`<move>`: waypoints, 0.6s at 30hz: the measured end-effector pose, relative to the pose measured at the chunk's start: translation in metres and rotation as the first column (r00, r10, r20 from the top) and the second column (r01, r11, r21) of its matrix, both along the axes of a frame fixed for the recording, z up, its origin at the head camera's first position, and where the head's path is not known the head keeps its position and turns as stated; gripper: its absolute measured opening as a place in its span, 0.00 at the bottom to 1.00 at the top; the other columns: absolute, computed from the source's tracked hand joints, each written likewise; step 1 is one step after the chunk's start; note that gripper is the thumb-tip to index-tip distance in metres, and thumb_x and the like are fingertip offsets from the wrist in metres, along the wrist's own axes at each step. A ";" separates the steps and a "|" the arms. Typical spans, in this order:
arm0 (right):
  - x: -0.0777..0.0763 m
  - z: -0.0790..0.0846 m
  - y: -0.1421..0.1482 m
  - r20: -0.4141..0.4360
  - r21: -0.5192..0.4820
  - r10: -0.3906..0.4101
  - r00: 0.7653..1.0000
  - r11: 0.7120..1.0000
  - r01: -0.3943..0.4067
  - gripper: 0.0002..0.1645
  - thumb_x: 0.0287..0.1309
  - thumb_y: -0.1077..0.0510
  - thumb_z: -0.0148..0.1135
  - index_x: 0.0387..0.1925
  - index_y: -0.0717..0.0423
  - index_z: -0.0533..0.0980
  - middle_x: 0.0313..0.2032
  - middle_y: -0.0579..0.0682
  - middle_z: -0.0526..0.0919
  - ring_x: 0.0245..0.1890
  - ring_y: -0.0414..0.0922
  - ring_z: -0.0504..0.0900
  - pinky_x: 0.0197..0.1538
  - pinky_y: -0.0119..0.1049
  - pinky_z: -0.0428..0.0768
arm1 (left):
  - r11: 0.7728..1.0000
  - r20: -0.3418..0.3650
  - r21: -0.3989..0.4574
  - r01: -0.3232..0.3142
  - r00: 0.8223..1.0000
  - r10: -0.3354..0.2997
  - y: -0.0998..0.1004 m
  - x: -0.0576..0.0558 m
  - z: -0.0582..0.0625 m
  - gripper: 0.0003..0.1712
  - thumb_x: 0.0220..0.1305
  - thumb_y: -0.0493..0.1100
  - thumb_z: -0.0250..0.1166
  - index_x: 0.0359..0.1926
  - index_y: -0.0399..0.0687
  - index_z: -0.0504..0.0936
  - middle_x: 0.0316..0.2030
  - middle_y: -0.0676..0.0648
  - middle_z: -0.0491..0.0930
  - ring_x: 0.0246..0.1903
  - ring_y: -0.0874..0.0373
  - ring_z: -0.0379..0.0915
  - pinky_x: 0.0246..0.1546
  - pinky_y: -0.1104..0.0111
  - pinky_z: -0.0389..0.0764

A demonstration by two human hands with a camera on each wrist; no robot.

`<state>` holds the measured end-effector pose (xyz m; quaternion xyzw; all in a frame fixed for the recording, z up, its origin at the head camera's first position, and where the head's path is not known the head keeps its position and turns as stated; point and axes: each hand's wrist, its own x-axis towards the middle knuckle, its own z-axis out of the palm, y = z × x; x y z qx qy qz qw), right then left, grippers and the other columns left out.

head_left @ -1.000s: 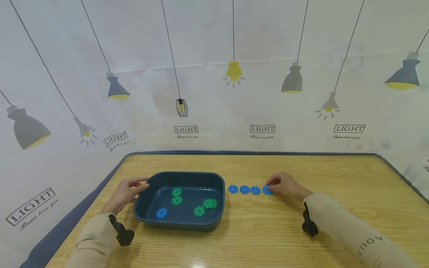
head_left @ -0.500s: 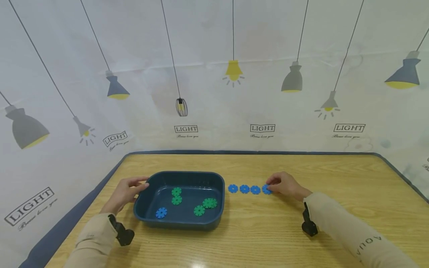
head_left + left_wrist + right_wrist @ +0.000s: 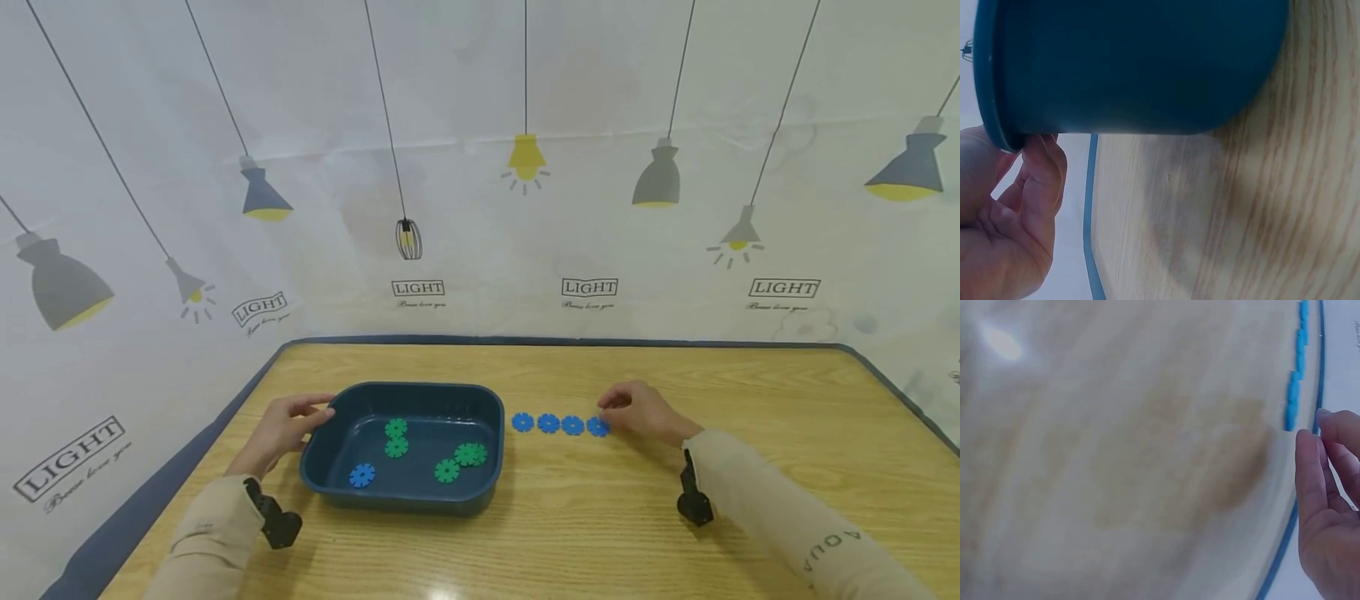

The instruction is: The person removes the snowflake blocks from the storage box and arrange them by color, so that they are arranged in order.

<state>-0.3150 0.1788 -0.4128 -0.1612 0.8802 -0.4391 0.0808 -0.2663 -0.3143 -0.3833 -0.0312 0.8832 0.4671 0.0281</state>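
Note:
My left hand (image 3: pixel 282 432) pinches the left rim of a dark blue plastic basin (image 3: pixel 408 505), thumb over the edge. In the left wrist view its fingers press under the rim of the basin (image 3: pixel 1135 69). To the basin's right, several blue notched discs (image 3: pixel 548 423) lie flat on the table in a row. My right hand (image 3: pixel 647 413) is at the right end of this row, fingertips beside the last blue disc (image 3: pixel 597 427). In the right wrist view the right hand (image 3: pixel 1329 487) has a small gap between its fingertips and the row's end, with nothing held.
Inside the basin lie one blue disc (image 3: pixel 362 475) and several green notched discs (image 3: pixel 447 471), some overlapping. The wooden table (image 3: pixel 600 533) ends at a dark blue border before a sheet (image 3: pixel 480 200) printed with hanging lamps.
My right fingers have let go of the last blue disc and drawn slightly up and right; the disc stays in the row. The left hand and the basin stay put.

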 end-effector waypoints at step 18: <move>0.000 0.053 -0.076 -0.007 -0.095 0.241 0.971 0.966 -0.241 0.09 0.53 0.63 0.59 0.37 0.64 0.75 0.33 0.52 0.78 0.35 0.49 0.78 0.39 0.42 0.77 | 1.000 0.000 0.023 0.014 1.000 -0.014 -0.002 -0.002 -0.002 0.27 0.60 0.47 0.58 0.57 0.37 0.68 0.40 0.39 0.73 0.36 0.56 0.74 0.31 0.61 0.78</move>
